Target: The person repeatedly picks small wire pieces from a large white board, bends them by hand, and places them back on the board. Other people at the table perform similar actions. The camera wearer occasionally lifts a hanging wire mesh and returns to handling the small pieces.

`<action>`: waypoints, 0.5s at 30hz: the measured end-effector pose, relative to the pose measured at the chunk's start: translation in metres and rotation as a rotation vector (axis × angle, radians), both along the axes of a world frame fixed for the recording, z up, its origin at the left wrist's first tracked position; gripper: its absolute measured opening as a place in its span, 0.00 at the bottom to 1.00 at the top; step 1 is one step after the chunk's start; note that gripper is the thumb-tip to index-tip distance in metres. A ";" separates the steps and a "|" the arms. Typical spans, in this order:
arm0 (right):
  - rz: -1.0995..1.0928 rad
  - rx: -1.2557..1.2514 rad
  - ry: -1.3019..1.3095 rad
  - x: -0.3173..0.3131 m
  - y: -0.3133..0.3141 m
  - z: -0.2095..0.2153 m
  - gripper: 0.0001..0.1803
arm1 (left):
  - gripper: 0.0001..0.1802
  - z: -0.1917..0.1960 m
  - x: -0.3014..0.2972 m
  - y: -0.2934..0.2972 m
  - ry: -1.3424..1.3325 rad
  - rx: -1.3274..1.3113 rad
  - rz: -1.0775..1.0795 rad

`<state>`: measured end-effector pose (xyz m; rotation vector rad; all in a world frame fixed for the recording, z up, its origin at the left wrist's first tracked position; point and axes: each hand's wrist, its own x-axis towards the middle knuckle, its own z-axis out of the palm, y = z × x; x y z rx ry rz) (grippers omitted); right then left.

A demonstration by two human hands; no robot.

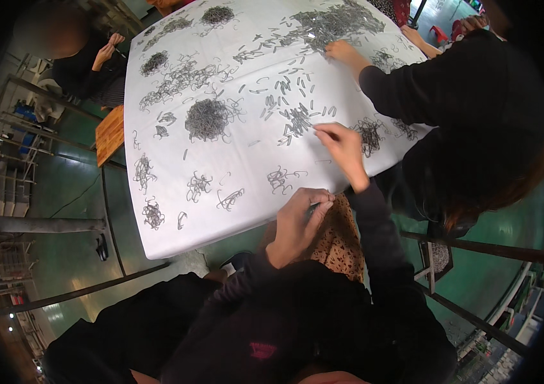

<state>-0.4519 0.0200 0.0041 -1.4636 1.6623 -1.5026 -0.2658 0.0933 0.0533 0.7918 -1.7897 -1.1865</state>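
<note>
A white sheet (176, 160) covers a table and carries many small grey metal clips, loose and in tangled heaps, with a dense pile (206, 119) near the middle. My left hand (299, 223) is at the sheet's near edge, fingers curled around a small bundle of clips (313, 208). My right hand (342, 150) reaches onto the sheet, fingertips pinched at scattered clips (297, 121). Whether they grip one I cannot tell. Both my sleeves are black.
A person in black on the right leans over the table, one hand (342, 51) on a far clip heap (332, 22). Another person sits at the far left (86, 61). A wooden stool (110, 133) stands left of the table. Metal racks line the green floor.
</note>
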 end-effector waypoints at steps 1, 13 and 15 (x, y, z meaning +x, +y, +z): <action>0.050 0.004 0.092 0.000 -0.027 -0.014 0.11 | 0.04 0.000 0.001 0.001 0.001 0.017 -0.003; 0.107 0.127 0.707 0.006 -0.081 -0.069 0.06 | 0.06 -0.011 0.007 -0.005 -0.025 -0.063 0.044; 0.100 0.122 0.739 0.007 -0.073 -0.073 0.08 | 0.06 -0.013 0.008 -0.003 -0.018 -0.075 0.061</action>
